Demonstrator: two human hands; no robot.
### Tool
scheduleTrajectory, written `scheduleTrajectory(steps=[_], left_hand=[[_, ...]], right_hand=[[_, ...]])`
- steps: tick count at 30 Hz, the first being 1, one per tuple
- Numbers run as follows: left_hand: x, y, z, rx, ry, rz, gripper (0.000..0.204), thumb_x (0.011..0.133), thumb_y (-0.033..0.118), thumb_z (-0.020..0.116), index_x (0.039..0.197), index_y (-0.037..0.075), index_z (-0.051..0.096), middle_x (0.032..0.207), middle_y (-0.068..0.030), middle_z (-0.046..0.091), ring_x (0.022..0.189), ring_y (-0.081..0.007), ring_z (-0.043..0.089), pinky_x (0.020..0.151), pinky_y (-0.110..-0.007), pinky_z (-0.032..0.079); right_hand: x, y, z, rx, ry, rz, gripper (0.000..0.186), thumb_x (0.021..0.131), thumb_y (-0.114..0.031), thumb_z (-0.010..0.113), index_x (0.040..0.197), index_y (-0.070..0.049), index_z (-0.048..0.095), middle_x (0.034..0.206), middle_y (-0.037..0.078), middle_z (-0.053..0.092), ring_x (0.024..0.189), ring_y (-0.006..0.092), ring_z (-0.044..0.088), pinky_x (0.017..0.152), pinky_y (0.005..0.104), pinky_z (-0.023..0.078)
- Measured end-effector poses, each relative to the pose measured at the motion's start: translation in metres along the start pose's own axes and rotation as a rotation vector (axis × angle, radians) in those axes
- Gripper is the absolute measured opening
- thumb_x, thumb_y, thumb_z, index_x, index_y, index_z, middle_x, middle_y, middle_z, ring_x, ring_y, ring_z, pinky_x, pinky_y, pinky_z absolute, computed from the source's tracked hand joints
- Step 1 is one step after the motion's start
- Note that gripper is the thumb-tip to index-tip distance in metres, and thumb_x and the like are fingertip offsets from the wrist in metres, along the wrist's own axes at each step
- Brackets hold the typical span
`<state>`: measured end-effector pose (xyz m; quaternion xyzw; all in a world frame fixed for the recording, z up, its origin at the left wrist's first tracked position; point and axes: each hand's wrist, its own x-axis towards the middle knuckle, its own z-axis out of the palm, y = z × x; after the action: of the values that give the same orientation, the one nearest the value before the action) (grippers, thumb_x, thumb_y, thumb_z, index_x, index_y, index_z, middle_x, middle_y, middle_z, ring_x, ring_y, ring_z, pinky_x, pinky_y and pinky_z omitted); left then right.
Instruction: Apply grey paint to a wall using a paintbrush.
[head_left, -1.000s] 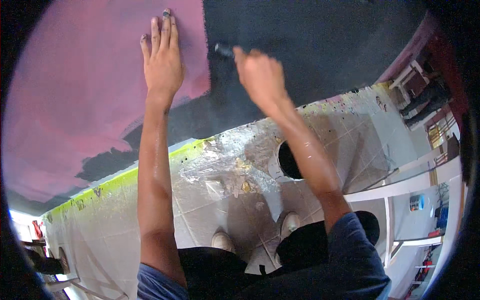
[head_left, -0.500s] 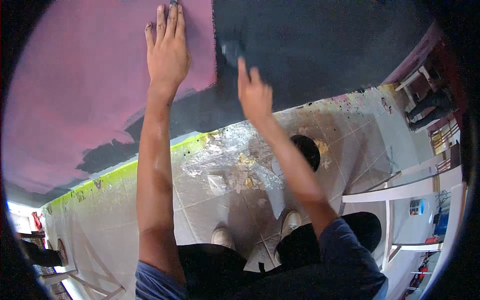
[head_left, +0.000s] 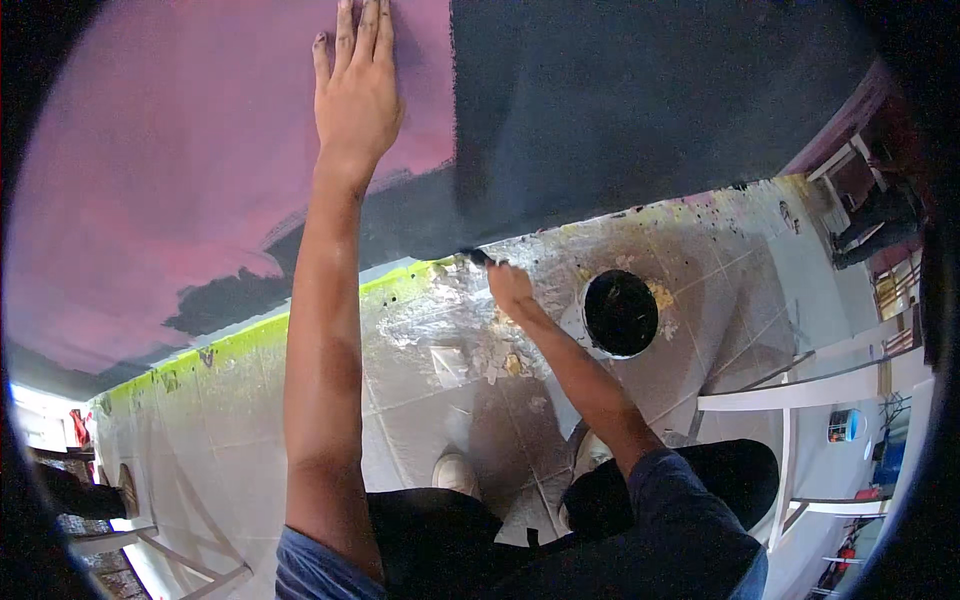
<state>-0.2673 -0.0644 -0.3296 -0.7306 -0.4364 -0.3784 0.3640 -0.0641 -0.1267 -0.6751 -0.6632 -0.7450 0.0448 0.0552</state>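
Note:
My left hand (head_left: 358, 105) lies flat against the pink part (head_left: 200, 130) of a wall, fingers stretched and slightly spread, with dark smudges on them. Low at the wall's bottom edge, my right hand (head_left: 511, 289) is closed around a paintbrush (head_left: 480, 258). Its dark head points left, at the lower border of the black-painted area (head_left: 640, 100); whether the bristles touch the wall I cannot tell. To the right of that hand, a bucket (head_left: 597, 348) with black paint inside stands on the floor.
Paint flakes and splatters cover the tiled floor (head_left: 400, 420) below the wall. A lime-green strip (head_left: 240, 343) runs along the wall's foot. White wooden frames (head_left: 820, 385) stand at the right. Another person's legs (head_left: 880, 222) show at far right.
My right hand has moved down from the black area to the wall's bottom edge with the brush. The bucket, partly covered before, is now in full view. My left hand stays on the pink.

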Motion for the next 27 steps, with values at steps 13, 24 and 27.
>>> scheduleTrajectory(steps=[13, 24, 27], left_hand=[[0.000, 0.004, 0.003, 0.079, -0.109, -0.098, 0.069, 0.077, 0.002, 0.050, 0.142, 0.003, 0.025, 0.148, -0.0064, 0.027, 0.139, -0.0262, 0.018, 0.110, -0.047, 0.021], [0.005, -0.002, -0.005, 0.076, -0.109, -0.115, 0.071, 0.075, -0.004, 0.046, 0.142, 0.003, 0.024, 0.149, -0.0054, 0.024, 0.139, -0.0255, 0.019, 0.110, -0.046, 0.021], [0.007, 0.005, -0.009, 0.090, -0.129, -0.120, 0.069, 0.075, -0.004, 0.044, 0.142, 0.002, 0.025, 0.149, -0.0060, 0.025, 0.139, -0.0256, 0.019, 0.110, -0.047, 0.021]], right_hand=[[0.012, -0.047, -0.348, -0.205, 0.859, -0.152, 0.018, 0.090, -0.017, 0.048, 0.104, -0.011, 0.059, 0.072, 0.014, 0.060, 0.058, 0.0336, 0.063, 0.047, 0.0435, 0.052], [0.014, -0.048, -0.298, -0.274, 0.845, -0.084, 0.058, 0.080, -0.009, 0.052, 0.136, -0.012, 0.038, 0.102, 0.015, 0.058, 0.057, 0.0272, 0.062, 0.049, 0.0391, 0.051], [0.000, -0.025, -0.152, -0.230, 0.567, -0.095, 0.059, 0.079, -0.003, 0.050, 0.137, -0.007, 0.036, 0.095, 0.019, 0.059, 0.053, 0.0275, 0.062, 0.042, 0.0357, 0.050]])
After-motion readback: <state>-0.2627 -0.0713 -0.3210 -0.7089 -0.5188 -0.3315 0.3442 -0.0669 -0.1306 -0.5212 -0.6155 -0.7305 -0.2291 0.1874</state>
